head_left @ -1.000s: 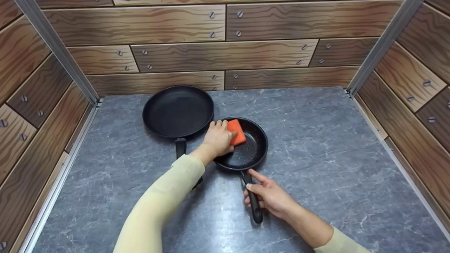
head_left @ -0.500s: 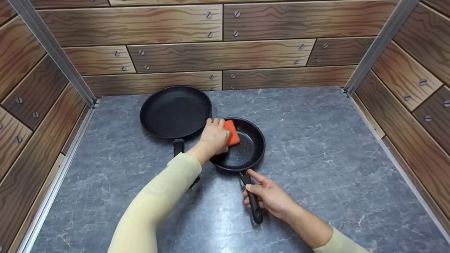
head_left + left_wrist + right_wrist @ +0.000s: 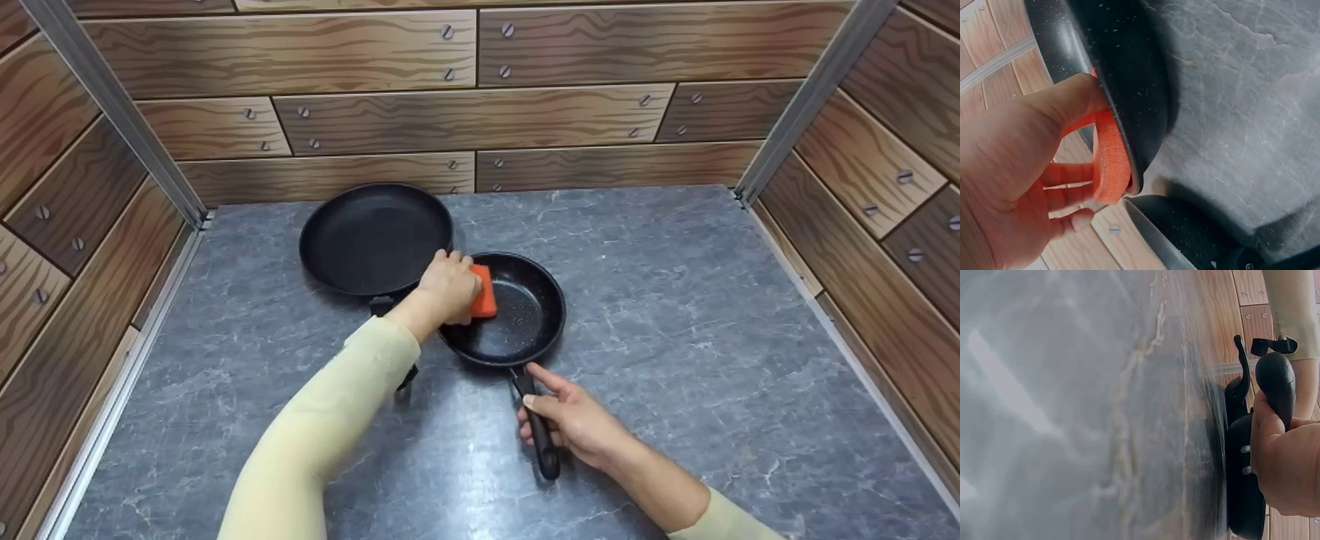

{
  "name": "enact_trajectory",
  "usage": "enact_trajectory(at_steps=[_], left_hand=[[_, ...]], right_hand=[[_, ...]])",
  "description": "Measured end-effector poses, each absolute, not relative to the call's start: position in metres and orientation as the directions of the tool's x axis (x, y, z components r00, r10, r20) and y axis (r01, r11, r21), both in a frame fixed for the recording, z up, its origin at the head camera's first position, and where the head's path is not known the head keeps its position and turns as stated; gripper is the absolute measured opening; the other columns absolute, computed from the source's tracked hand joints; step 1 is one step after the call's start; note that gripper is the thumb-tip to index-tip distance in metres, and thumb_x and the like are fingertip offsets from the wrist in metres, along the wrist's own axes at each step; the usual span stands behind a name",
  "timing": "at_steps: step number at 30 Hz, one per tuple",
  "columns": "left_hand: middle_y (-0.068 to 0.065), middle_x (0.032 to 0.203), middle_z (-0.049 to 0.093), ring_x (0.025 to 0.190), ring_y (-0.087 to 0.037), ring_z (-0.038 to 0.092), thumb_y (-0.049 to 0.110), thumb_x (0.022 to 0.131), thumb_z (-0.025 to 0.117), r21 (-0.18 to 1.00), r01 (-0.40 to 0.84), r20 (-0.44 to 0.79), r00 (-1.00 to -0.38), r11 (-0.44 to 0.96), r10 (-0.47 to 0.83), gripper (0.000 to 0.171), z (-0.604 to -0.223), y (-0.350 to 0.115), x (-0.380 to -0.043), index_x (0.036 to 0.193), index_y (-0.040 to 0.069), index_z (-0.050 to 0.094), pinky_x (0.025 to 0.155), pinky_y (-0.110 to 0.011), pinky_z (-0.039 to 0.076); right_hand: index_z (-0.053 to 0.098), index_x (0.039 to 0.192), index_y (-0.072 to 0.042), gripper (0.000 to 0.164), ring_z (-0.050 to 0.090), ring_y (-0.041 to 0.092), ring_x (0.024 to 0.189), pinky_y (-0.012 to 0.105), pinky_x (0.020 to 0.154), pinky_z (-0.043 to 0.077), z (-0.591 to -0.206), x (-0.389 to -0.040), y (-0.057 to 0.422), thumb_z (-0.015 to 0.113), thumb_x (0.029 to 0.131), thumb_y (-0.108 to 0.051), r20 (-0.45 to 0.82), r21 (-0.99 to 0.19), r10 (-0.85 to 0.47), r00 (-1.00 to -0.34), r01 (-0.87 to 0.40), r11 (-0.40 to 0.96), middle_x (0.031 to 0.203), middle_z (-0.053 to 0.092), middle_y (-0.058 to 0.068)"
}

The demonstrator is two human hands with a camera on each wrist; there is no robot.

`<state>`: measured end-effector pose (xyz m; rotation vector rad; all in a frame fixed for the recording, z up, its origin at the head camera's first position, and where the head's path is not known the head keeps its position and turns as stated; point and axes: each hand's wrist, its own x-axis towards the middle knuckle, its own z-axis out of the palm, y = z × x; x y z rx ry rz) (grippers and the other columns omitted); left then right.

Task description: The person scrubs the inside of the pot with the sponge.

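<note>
A small speckled black frying pan (image 3: 517, 322) stands on the grey marbled table, its handle (image 3: 543, 442) toward the near side. My left hand (image 3: 448, 289) grips an orange sponge (image 3: 484, 292) at the pan's left inner side. In the left wrist view the sponge (image 3: 1112, 160) lies between thumb and fingers, against the pan's rim (image 3: 1123, 135). My right hand (image 3: 577, 416) holds the handle, thumb on top and index finger stretched toward the pan. The right wrist view shows that hand (image 3: 1289, 461) around the black handle (image 3: 1276, 382).
A larger black frying pan (image 3: 375, 240) stands behind and left of the small one, close to its rim. My left forearm covers part of its handle (image 3: 381, 306). Wood-patterned walls (image 3: 480, 120) with metal corner posts (image 3: 112, 112) enclose the grey table (image 3: 675, 315).
My left hand has slid the sponge leftward and slightly nearer along the small pan, to its left side. The right hand keeps its hold on the handle.
</note>
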<state>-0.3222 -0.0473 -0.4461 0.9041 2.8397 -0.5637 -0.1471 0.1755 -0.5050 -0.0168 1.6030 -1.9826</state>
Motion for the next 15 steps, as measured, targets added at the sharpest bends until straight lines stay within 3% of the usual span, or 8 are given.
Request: enact_trajectory(at_steps=[15], left_hand=[[-0.013, 0.125, 0.064, 0.116, -0.034, 0.055, 0.035, 0.085, 0.084, -0.220, 0.588, -0.301, -0.800, 0.779, 0.519, 0.043, -0.4374, -0.0495, -0.3167, 0.121, 0.014, 0.075, 0.101, -0.048, 0.044]], right_hand=[[0.008, 0.171, -0.007, 0.081, 0.071, 0.016, 0.077, 0.038, 0.080, 0.063, -0.5028, -0.1455, 0.1747, 0.058, 0.107, -0.009, -0.368, -0.886, -0.446, -0.816, 0.453, -0.098, 0.098, 0.069, 0.014]])
